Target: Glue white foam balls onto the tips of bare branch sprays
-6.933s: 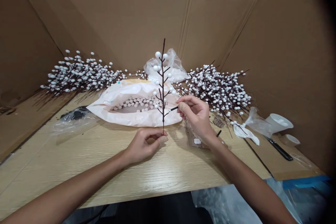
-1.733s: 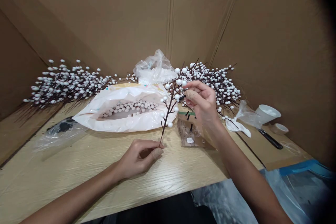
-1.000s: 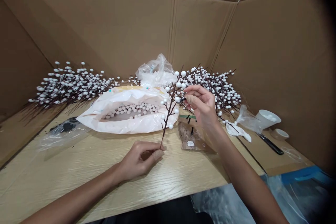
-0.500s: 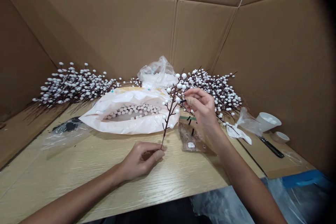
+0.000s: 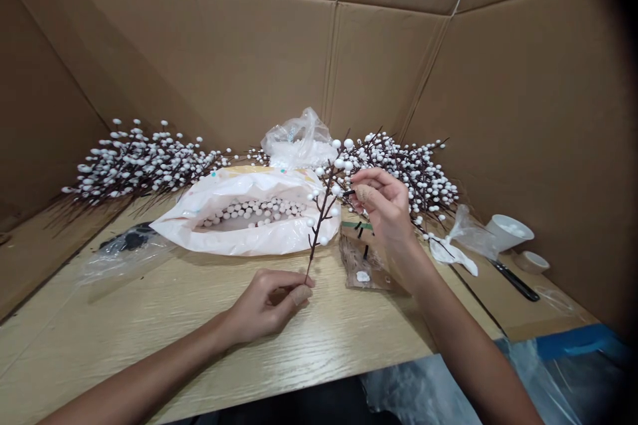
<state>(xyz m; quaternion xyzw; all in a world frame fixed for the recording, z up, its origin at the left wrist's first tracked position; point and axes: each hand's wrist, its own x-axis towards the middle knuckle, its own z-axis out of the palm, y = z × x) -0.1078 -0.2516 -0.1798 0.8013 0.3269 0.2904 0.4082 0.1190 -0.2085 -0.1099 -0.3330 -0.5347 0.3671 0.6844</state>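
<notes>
My left hand [image 5: 272, 302] pinches the bottom of a thin dark-brown stem on an artificial berry branch [image 5: 323, 214]. The branch stands nearly upright, leaning right, with white berries on its upper twigs and some bare twig ends lower down. At its right side, my right hand [image 5: 383, 202] has thumb and fingers closed on a short black stick [image 5: 348, 193]. The stick's tip points left at a white berry [image 5: 336, 190] on the branch; whether they touch is hard to tell. Behind the branch lies an open white plastic bag [image 5: 179, 226] with white berries inside.
Finished-looking berry branches lie in piles at left [image 5: 144, 159] and right [image 5: 413, 169]. A clear bag [image 5: 299, 136] stands at the back. A brown block [image 5: 373, 272] with black pegs sits under my right wrist. Farther right are a knife [image 5: 516, 280], white cup [image 5: 509, 231] and tape roll [image 5: 532, 262].
</notes>
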